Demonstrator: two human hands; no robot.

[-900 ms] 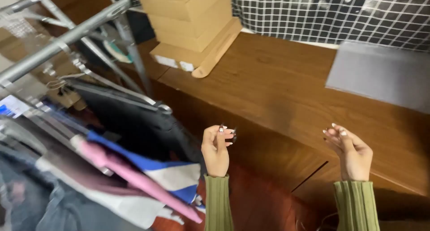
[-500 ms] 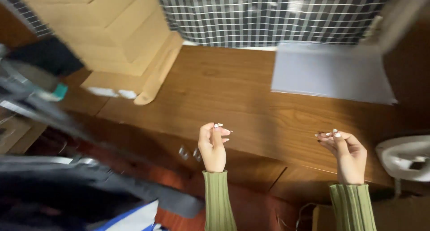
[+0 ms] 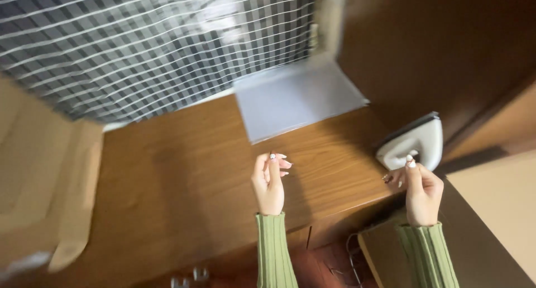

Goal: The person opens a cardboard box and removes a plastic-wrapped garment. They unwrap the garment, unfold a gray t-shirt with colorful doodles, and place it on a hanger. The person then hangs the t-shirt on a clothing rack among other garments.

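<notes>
Wooden desk (image 3: 184,182), checked curtain (image 3: 151,48) behind, dark wooden wall (image 3: 435,48).

The brown counter (image 3: 184,182) has lots of bare room in the middle. A grey sheet (image 3: 298,98) lies behind, and a white iron (image 3: 416,143) blocks the right edge.

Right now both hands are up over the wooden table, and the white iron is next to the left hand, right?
Not quite. In the head view the white iron sits by the right hand, not the left hand. Both hands are indeed raised over the wooden table.
</notes>
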